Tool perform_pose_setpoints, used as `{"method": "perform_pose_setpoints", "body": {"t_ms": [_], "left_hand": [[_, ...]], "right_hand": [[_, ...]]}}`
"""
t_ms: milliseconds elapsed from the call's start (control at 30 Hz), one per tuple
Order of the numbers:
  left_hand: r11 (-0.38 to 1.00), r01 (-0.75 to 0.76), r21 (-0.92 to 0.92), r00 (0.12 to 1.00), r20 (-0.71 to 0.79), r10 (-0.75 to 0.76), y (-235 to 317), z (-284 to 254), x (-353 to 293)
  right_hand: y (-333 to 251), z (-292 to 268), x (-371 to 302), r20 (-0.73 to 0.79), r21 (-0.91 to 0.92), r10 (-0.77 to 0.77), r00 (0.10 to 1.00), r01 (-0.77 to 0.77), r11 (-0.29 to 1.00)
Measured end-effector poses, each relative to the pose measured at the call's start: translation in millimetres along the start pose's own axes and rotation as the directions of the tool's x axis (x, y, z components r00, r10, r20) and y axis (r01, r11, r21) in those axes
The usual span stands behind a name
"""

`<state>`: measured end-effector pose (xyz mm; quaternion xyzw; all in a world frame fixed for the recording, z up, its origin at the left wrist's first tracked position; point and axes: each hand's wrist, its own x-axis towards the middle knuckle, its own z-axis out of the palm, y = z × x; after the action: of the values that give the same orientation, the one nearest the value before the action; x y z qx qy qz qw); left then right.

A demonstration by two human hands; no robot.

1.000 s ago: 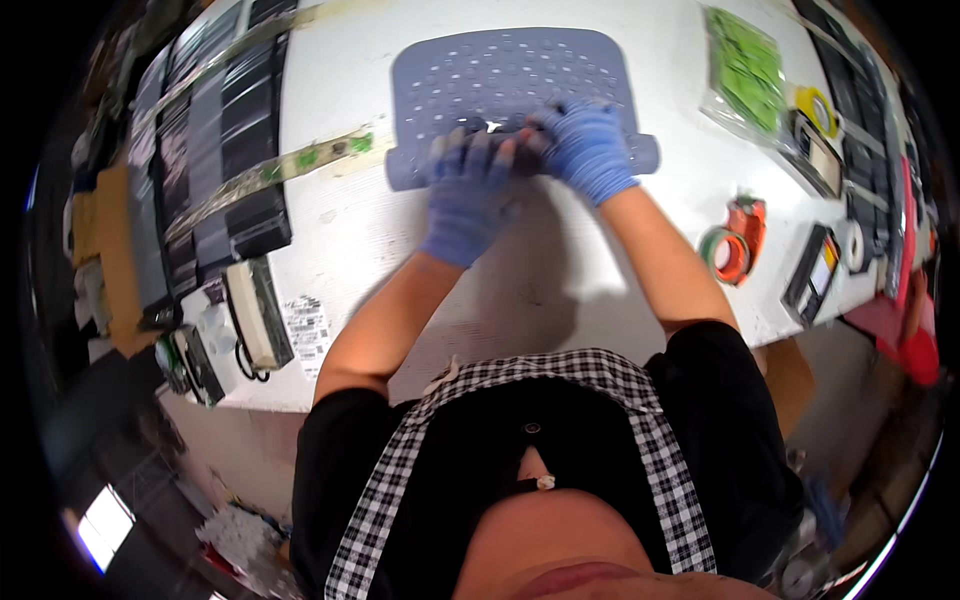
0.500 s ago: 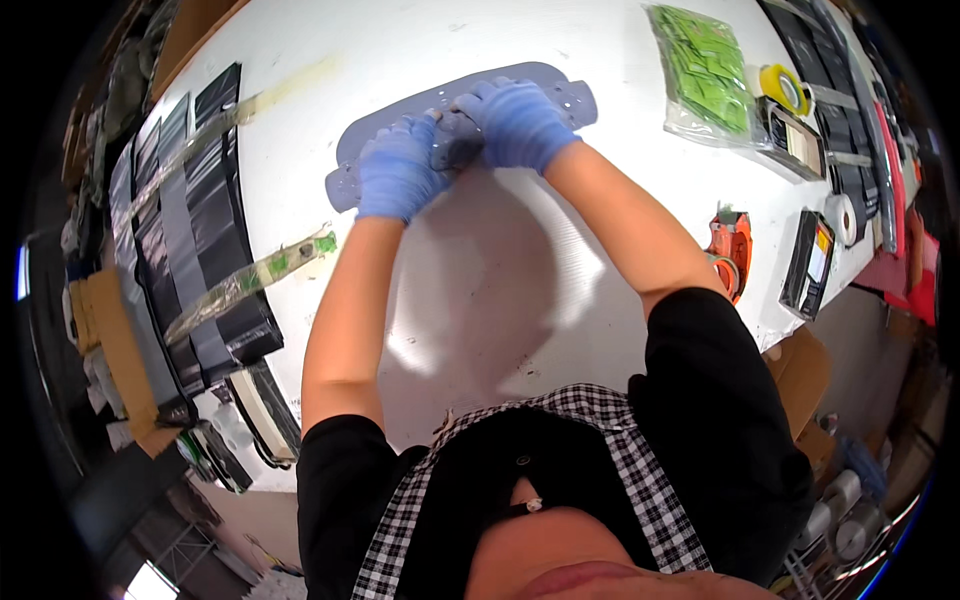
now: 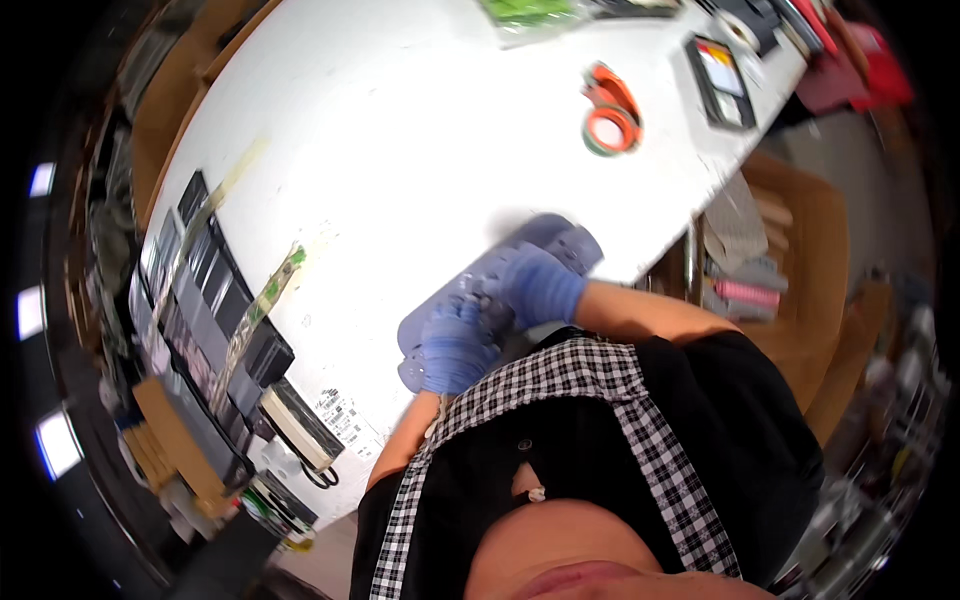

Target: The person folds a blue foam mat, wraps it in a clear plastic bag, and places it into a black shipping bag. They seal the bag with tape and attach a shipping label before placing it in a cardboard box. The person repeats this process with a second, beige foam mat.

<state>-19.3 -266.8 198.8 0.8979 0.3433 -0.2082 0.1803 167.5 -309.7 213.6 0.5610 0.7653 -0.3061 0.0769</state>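
Note:
A long grey-blue panel [image 3: 421, 324] with rounded ends and small holes is held at a slant close to my body, near the front of the white table [image 3: 370, 130]. My left hand [image 3: 457, 347], in a blue knit glove, is closed on its near left part. Toward the right end, my right hand [image 3: 543, 287], gloved the same way, grips it with bent fingers. A dark piece [image 3: 495, 317] shows between the two hands; I cannot make out its kind. Parts of the panel are hidden under the gloves.
On the table, an orange tape dispenser [image 3: 612, 112] and a black box [image 3: 720, 82] lie at the far right. Dark plastic bags [image 3: 225, 290] are taped down at the left. A cardboard box [image 3: 825, 290] with stacked items stands beyond the right edge.
Both hands have drawn the panel from the far middle of the table in toward my body, and it slants more steeply. The view has turned to the right.

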Motion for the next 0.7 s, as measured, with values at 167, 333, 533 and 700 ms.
{"method": "perform_pose_setpoints", "body": {"t_ms": [167, 333, 533, 700], "left_hand": [[0.981, -0.125, -0.146, 0.983, -0.150, 0.102, -4.4, 12.4, 83.1], [0.965, -0.023, -0.263, 0.987, -0.158, -0.020, -55.9, 43.7, 109.1], [0.951, -0.085, -0.298, 0.962, -0.274, 0.000, -136.4, 8.5, 107.0], [0.898, -0.121, -0.423, 0.967, -0.256, 0.010, -201.0, -16.4, 80.5]], "right_hand": [[72.5, 49.0, 45.9, -0.610, -0.016, -0.125, 0.783, 0.145, 0.989], [77.5, 137.8, 8.1, -0.815, 0.381, 0.180, 0.552, 0.275, 0.883], [61.4, 289.4, 36.6, -0.347, 0.863, 0.612, 0.711, -0.012, 0.505], [67.7, 339.7, 69.3, 0.276, 0.874, 0.521, 0.808, -0.436, 0.213]]}}
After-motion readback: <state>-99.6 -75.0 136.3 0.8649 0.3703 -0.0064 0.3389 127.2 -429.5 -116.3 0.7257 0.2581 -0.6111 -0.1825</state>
